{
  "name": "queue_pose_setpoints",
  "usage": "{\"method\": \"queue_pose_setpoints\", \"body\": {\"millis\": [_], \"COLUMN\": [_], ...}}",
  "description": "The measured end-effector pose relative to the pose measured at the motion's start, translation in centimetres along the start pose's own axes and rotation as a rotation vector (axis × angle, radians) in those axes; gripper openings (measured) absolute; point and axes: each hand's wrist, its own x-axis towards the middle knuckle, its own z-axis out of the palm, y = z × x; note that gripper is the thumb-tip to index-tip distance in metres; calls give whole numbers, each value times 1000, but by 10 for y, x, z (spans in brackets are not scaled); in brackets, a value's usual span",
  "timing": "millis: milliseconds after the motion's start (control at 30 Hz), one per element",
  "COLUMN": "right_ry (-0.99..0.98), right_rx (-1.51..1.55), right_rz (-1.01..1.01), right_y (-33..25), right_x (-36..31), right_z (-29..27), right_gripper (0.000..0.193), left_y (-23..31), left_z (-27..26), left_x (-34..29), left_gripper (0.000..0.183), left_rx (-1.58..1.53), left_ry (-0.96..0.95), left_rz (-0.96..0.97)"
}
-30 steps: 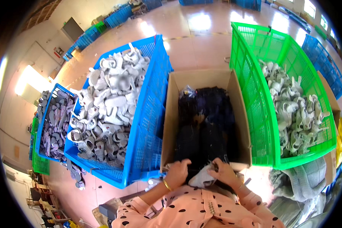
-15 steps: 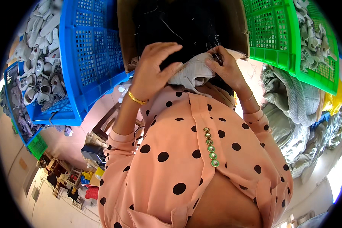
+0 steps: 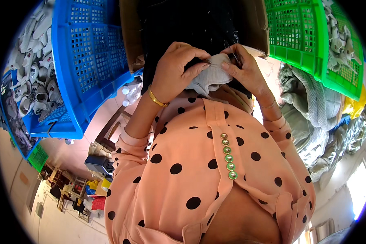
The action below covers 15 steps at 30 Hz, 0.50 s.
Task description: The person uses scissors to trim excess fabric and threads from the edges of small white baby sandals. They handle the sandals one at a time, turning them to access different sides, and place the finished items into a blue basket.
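A small, pale grey shoe of soft fabric (image 3: 209, 79) sits between the two bare hands, just in front of the peach blouse with black dots (image 3: 183, 156). The left hand (image 3: 178, 67), with a gold-coloured bangle (image 3: 156, 98) at its wrist, is at the shoe's left side; its thumb and forefinger curve toward each other at the upper edge, but whether they pinch the fabric I cannot tell. The right hand (image 3: 247, 68) grips the shoe's right side, thumb laid on the fabric. A thin, dark metal tool (image 3: 235, 58) shows among its fingers, partly hidden. Beyond the hands, black fabric with loose pale threads (image 3: 187, 24) lies between the walls of a brown cardboard box (image 3: 129, 36). A blue perforated plastic crate (image 3: 96, 61) stands to the left, a green perforated plastic crate (image 3: 293, 34) to the right, both holding pale shoes (image 3: 35, 77).
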Motion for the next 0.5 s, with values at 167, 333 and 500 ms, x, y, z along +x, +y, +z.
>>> {"method": "queue_pose_setpoints", "body": {"millis": [167, 333, 500], "right_ry": [-3, -16, -10], "right_rx": [-30, 21, 27], "right_rz": [-3, -16, -43], "right_y": [-1, -4, -6], "right_x": [2, 4, 5], "right_z": [-2, 0, 1], "right_gripper": [49, 51, 51], "left_y": [-16, -12, -9], "left_z": [0, -4, -11], "left_x": [6, 9, 12], "left_gripper": [13, 10, 13], "left_rx": [-80, -397, -891], "left_ry": [-97, -229, -170], "left_rz": [19, -188, -440]}}
